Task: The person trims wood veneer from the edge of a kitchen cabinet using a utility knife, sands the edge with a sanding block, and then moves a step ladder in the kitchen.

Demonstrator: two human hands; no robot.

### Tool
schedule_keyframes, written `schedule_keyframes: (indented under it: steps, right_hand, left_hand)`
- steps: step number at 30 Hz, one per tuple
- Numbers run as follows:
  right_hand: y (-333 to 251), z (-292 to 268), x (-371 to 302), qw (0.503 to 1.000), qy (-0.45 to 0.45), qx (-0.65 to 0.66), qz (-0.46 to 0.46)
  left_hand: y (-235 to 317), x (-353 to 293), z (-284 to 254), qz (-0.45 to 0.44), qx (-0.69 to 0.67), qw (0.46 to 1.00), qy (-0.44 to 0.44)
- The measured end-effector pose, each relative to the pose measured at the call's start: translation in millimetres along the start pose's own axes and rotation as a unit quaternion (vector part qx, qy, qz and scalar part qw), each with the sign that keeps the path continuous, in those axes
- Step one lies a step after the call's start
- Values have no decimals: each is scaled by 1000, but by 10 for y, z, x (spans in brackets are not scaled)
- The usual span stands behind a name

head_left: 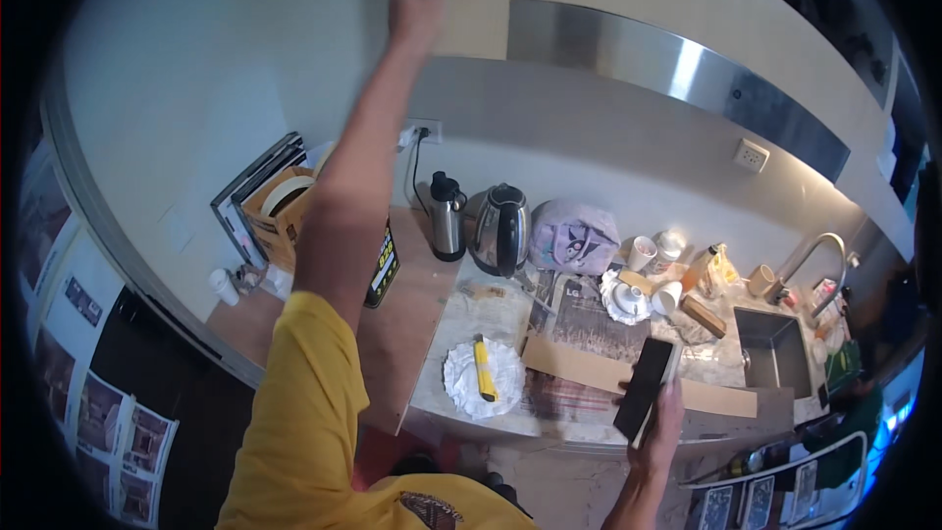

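Note:
My left arm, in a yellow sleeve, reaches up to the pale wooden wall cabinet (471, 10). There my left hand (416, 8) is closed on the cabinet's left edge, thumb toward the front face. Low over the counter's front edge, my right hand (663, 422) grips a flat black rectangular slab with a pale side (646, 385); its exact kind does not show. Left of it on the counter, a yellow-and-black utility knife (485, 369) lies on crumpled white paper (457, 385). A long cardboard strip (579, 363) passes behind the slab.
A steel flask (448, 221), an electric kettle (501, 231) and a purple bag (574, 238) line the wall. Cups and a bottle (699, 270) crowd the counter near the sink (775, 348). A steel range hood (667, 64) spans above; a metal ladder (785, 481) leans at lower right.

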State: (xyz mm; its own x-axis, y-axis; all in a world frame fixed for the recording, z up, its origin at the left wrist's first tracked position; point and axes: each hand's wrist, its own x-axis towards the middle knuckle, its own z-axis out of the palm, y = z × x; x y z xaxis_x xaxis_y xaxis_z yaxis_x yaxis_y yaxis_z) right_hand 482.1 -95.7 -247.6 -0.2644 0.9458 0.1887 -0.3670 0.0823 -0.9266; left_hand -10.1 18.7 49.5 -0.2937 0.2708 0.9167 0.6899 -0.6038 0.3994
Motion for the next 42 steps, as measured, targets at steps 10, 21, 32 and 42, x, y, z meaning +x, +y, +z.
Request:
schedule_keyframes:
  steps: [10,21,32,42]
  right_hand:
    - [-681,2669,1155,715,6,-475,-513]
    - [-601,4054,2033,331,106,-721,-599]
    - [-1026,4343,2531,195,132,-750,-618]
    - [-1871,4780,2536,201,164,-688,-677]
  left_hand:
    - [-332,-2261,-73,-131,-135,976,-106]
    - [20,-5141,-1592,-307,-232,792,-473]
    - [-300,-4696,-1598,-366,-270,800,-391]
    - [-260,-4807,-1705,-389,-261,800,-375]
